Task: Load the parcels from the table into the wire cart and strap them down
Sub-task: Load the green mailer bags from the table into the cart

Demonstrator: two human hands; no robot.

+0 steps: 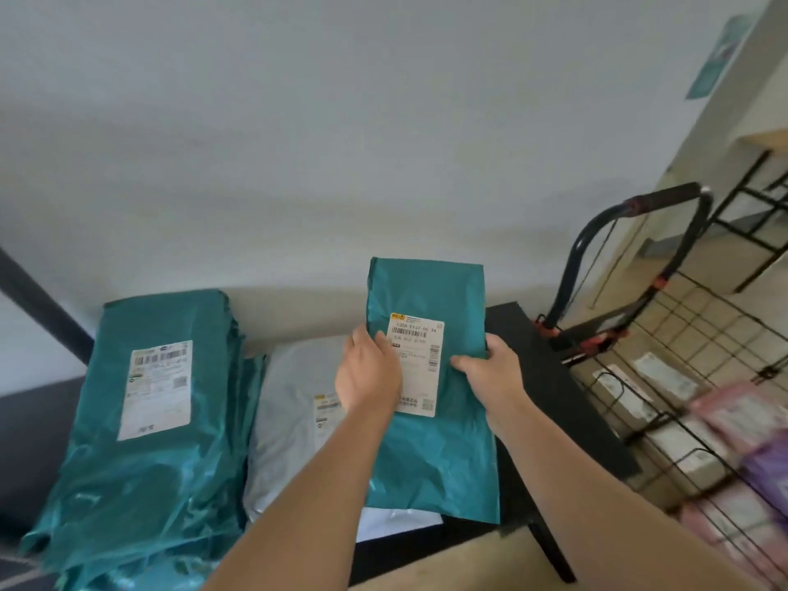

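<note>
Black tabletop point(526, 330) against a plain pale wall, and over it, front and centre, the teal parcel point(426, 287): a flat, glossy plastic mailer, creased all over, long side running away toward the wall, with a white shipping label point(420, 377) and barcodes on its face. Both hands have it! The left hand point(369, 375) clasps the left edge, fingers laid over the label's left side; the right hand point(490, 368) grips the right edge, fingers curled onto the front just beside the label. Whether the near end rests on the table, I cannot tell. To its left lies a grey parcel point(290, 403), and further left a tall stack of teal parcels point(162, 420), labelled on top. Off the table's right end stands the wire cart point(690, 309), black mesh with a looped handle point(665, 198), holding white boxes point(665, 377) and pink parcels point(742, 415).
</note>
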